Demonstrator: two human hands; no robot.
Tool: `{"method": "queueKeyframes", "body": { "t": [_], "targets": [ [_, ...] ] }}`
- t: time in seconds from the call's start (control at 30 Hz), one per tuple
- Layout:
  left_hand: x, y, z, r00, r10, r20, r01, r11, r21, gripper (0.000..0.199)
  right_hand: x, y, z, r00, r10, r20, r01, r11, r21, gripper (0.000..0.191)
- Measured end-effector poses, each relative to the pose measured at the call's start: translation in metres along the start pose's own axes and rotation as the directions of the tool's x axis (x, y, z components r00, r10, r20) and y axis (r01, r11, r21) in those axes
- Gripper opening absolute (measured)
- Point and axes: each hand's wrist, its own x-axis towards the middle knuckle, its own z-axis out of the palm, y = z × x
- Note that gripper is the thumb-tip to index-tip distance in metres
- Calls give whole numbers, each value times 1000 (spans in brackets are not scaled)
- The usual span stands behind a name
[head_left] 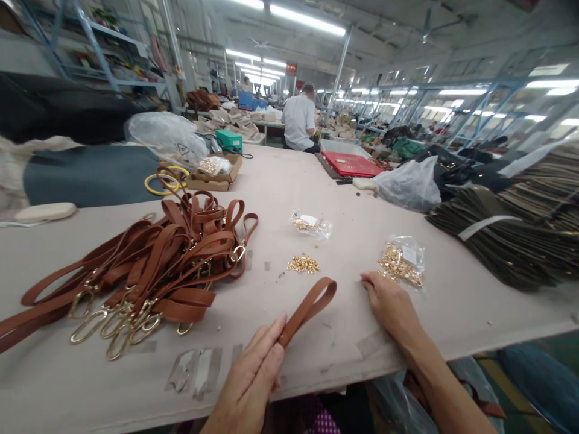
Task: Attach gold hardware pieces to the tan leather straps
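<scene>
A looped brown leather strap (309, 308) is pinched between the thumb and fingers of my left hand (257, 371), near the table's front edge. My right hand (389, 302) rests on the table to the right, its fingertips pressed together beside a plastic bag of gold hardware (401, 263); whether something small is between them is too small to tell. Beyond the strap lies a loose pile of small gold pieces (303, 263), with another bag of gold pieces (310, 224) behind it. A heap of brown straps with gold clasps (176, 247) covers the left side.
An open cardboard box (230, 175), yellow rings (161, 184) and a green box (229, 140) stand at the back left. A red folder (351, 164) lies at the back. Stacked dark pieces (497, 241) fill the right edge. A seated person (298, 120) is farther off.
</scene>
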Motion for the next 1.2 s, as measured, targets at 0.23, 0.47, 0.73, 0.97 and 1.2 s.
{"method": "queueKeyframes", "body": {
  "t": [0.23, 0.47, 0.73, 0.97, 1.2],
  "targets": [
    [9, 5, 2, 997, -63, 37, 66, 994, -90, 34, 2, 6, -3, 996, 91, -10, -91, 994, 57, 19],
    [10, 0, 5, 999, -45, 25, 47, 994, -99, 16, -60, -96, -6, 995, -55, -84, 93, 821, 563, 5],
    [3, 2, 7, 994, 110, -1, -110, 991, 74, 14, -77, -158, 7, 952, -236, -194, 306, 749, 588, 14],
    [-2, -3, 9, 951, 308, -21, -296, 929, 223, 16, -88, -158, 7, 926, -269, -264, 368, 795, 482, 15],
    [-8, -1, 8, 904, 427, 20, -420, 880, 220, 19, -102, -157, 15, 965, 213, -151, -24, 649, 760, 19]
  ]
}}
